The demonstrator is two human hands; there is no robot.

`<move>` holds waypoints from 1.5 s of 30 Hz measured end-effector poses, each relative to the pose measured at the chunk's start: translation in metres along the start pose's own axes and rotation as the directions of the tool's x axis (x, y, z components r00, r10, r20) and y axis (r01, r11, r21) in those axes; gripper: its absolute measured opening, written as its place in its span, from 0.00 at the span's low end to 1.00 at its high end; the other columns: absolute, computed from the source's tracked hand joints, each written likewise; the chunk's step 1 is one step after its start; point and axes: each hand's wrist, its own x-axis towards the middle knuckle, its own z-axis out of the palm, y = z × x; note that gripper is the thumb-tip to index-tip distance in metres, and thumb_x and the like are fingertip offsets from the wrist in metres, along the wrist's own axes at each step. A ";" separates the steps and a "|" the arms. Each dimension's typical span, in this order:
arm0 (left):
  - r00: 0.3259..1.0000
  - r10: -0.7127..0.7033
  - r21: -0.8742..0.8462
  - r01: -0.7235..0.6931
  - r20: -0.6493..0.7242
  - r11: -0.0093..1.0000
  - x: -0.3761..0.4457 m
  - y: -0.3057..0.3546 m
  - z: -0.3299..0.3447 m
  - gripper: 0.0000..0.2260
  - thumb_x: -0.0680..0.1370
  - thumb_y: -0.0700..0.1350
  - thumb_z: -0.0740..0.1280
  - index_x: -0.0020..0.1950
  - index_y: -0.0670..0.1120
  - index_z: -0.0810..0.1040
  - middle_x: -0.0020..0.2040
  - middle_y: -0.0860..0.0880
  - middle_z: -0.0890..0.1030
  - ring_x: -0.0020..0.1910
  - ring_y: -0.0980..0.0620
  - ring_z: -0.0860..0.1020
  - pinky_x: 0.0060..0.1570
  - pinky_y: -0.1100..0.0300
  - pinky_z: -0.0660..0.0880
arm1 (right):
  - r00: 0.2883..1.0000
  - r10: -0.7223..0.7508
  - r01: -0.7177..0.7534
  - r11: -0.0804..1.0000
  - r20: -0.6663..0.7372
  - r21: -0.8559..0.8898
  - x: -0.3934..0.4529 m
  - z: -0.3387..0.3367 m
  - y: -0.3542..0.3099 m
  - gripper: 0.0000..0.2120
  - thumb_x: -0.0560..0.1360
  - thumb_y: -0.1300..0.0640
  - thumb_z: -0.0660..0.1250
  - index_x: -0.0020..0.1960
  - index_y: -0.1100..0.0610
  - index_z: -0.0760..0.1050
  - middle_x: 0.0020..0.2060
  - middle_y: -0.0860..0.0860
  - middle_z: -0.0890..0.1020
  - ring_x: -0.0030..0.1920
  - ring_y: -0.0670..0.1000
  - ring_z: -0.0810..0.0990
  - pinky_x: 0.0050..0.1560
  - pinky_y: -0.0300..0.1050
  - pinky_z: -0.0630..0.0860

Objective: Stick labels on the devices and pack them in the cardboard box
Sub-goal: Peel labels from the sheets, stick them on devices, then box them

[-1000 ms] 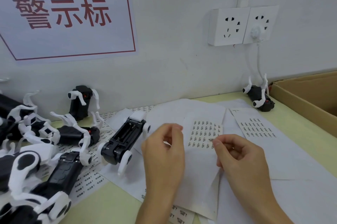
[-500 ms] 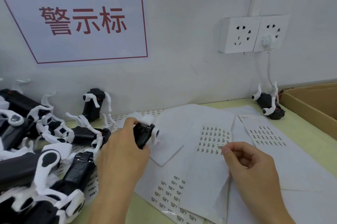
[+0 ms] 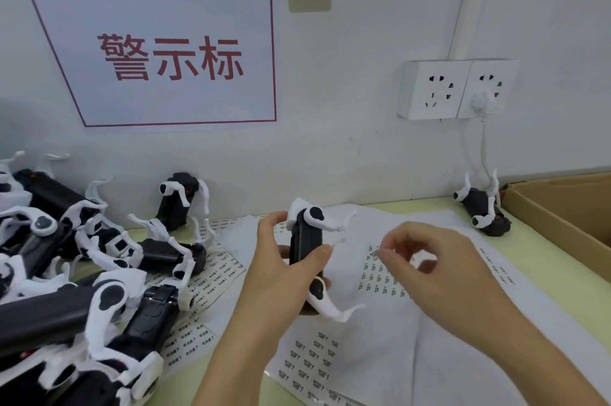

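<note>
My left hand (image 3: 281,270) grips a black device with white legs (image 3: 305,246), holding it upright above the table centre. Just to its right, my right hand (image 3: 426,270) pinches a small label (image 3: 375,253) between thumb and forefinger, a short gap from the device. Under both hands lie white label sheets (image 3: 380,280) printed with rows of small stickers. The cardboard box (image 3: 562,217) sits open at the far right edge, only partly in view.
A pile of several black-and-white devices (image 3: 82,273) fills the left side. One device (image 3: 180,200) leans on the wall; another (image 3: 482,210) lies by the box under the wall sockets (image 3: 456,89). More sticker sheets (image 3: 211,273) lie beneath the pile.
My left hand has lifted the device off the table and stood it upright at centre. My right hand has risen from the sheet with a label pinched and moved toward the device.
</note>
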 end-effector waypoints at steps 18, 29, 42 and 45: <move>0.929 0.261 -0.242 -0.199 0.263 0.950 -0.006 0.012 0.015 0.25 0.71 0.40 0.69 0.63 0.62 0.77 0.59 0.49 0.78 0.49 0.42 0.85 0.33 0.53 0.77 | 0.972 -0.219 0.230 0.959 0.080 -0.168 0.021 -0.010 -0.056 0.06 0.72 0.53 0.70 0.39 0.44 0.77 0.49 0.39 0.74 0.55 0.37 0.73 0.52 0.23 0.65; 0.903 0.326 -0.230 -0.267 0.278 0.936 -0.011 0.018 0.023 0.21 0.72 0.39 0.70 0.62 0.55 0.77 0.58 0.45 0.81 0.38 0.48 0.82 0.36 0.57 0.76 | 0.958 -0.272 0.286 0.925 0.087 -0.252 0.019 -0.014 -0.063 0.09 0.71 0.58 0.73 0.35 0.47 0.79 0.47 0.40 0.75 0.52 0.38 0.74 0.50 0.22 0.64; 0.908 0.315 -0.299 -0.230 0.277 0.926 -0.014 0.022 0.022 0.23 0.70 0.38 0.70 0.61 0.58 0.80 0.60 0.45 0.81 0.36 0.48 0.81 0.35 0.56 0.77 | 0.937 -0.345 0.344 0.885 0.054 -0.313 0.016 -0.018 -0.070 0.10 0.69 0.63 0.76 0.34 0.50 0.81 0.44 0.42 0.77 0.48 0.39 0.75 0.49 0.23 0.65; 0.907 0.319 -0.316 -0.228 0.276 0.921 -0.015 0.024 0.022 0.23 0.70 0.38 0.70 0.61 0.57 0.80 0.59 0.43 0.80 0.35 0.48 0.81 0.33 0.57 0.76 | 0.930 -0.366 0.359 0.879 0.040 -0.313 0.016 -0.018 -0.071 0.10 0.69 0.64 0.76 0.34 0.51 0.81 0.43 0.42 0.77 0.46 0.39 0.76 0.48 0.24 0.66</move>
